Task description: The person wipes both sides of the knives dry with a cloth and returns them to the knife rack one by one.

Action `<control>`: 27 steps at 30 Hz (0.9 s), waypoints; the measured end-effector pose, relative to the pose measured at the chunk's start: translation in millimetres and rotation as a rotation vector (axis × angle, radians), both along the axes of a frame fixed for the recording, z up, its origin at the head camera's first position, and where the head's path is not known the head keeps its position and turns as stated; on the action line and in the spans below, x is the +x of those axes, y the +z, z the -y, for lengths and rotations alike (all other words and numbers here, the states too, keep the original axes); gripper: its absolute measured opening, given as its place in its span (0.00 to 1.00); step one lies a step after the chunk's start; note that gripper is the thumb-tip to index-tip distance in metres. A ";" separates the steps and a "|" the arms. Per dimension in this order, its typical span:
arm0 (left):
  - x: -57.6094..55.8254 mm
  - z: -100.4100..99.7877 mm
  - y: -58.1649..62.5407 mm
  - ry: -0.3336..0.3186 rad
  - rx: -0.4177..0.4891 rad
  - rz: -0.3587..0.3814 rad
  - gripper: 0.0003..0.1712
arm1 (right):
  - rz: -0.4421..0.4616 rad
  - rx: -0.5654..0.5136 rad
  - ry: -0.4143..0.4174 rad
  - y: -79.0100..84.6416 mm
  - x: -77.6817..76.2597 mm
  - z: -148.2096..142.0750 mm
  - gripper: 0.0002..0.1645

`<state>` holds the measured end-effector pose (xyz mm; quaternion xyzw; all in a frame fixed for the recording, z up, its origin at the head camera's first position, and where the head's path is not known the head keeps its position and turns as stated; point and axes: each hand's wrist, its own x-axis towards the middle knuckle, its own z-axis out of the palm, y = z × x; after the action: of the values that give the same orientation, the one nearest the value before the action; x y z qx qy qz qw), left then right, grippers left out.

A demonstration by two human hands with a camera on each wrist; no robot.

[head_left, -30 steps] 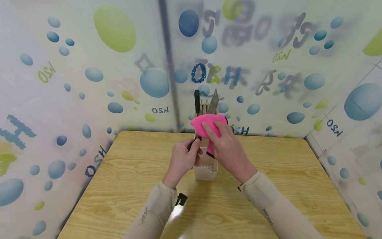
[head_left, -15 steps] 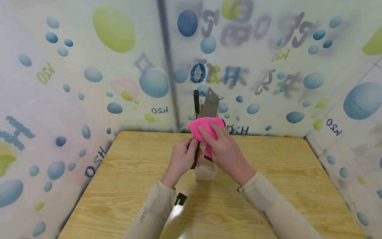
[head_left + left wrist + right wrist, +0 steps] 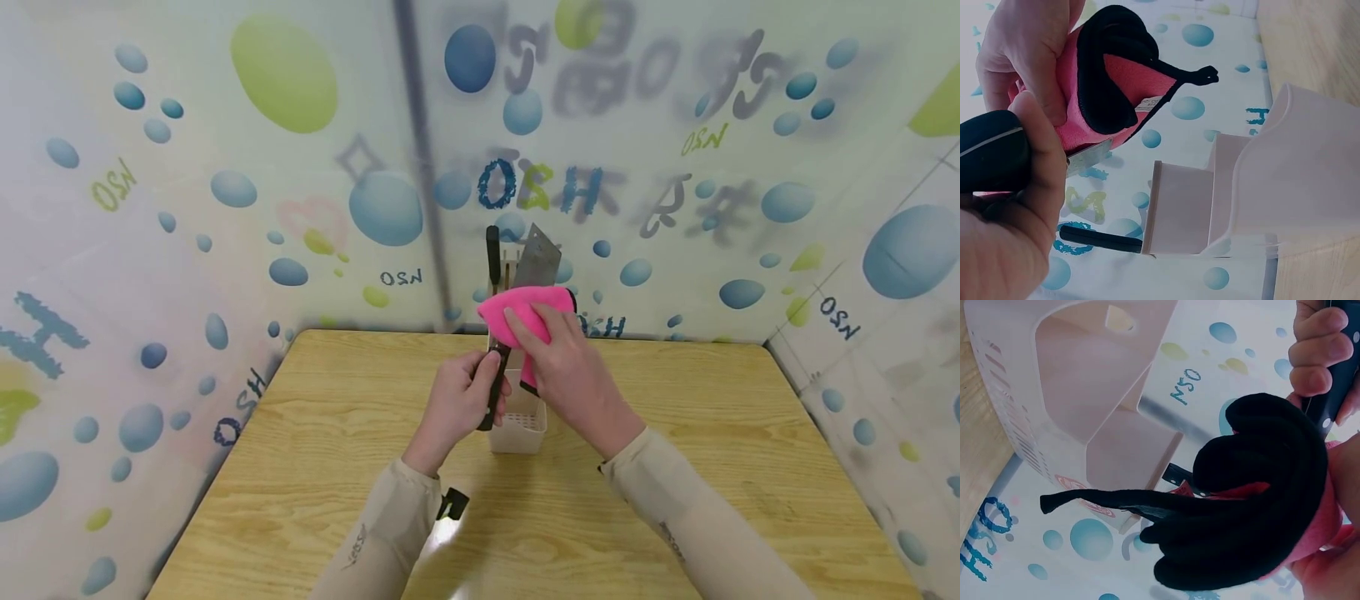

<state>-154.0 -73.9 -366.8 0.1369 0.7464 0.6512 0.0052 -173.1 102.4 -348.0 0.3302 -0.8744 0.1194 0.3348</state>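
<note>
In the head view my left hand (image 3: 459, 392) grips the black handle of a cleaver (image 3: 537, 260), whose broad metal blade points up and away. My right hand (image 3: 573, 362) holds a pink cloth (image 3: 517, 315) with black edging, folded over the lower part of the blade and hiding it. Rivets show on the cleaver handle (image 3: 1329, 387) in the right wrist view. Behind and below both hands stands a pale knife holder (image 3: 517, 437) on the table. A second knife sits in its back part, black handle (image 3: 492, 254) upward, its blade hidden.
The wooden table (image 3: 337, 417) ends at a wall (image 3: 300, 208) printed with blue and green dots and lettering, close behind the holder. Walls also close in on both sides. A black strap piece (image 3: 453, 503) hangs at the left cuff.
The cleaver has turned from a narrow view to its broad face and now leans a little right. The cloth slid down toward the handle, then back up slightly. The holder stays put.
</note>
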 end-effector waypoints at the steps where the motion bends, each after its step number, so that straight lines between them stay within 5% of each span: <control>1: 0.4 0.1 0.3 -0.001 0.005 0.008 0.24 | 0.002 0.002 -0.004 0.4 -0.7 -0.2 0.39; 11: 4.3 0.6 -0.8 -0.011 0.029 0.055 0.23 | 0.014 0.012 -0.018 5.9 -8.9 -4.2 0.39; 27: 4.3 1.5 -4.9 -0.039 0.025 0.011 0.21 | 0.056 0.003 -0.064 11.8 -24.7 -8.8 0.37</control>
<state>-149.7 -75.4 -371.7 0.1478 0.7354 0.6610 0.0201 -197.8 111.2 -336.2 0.2990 -0.8938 0.1165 0.3132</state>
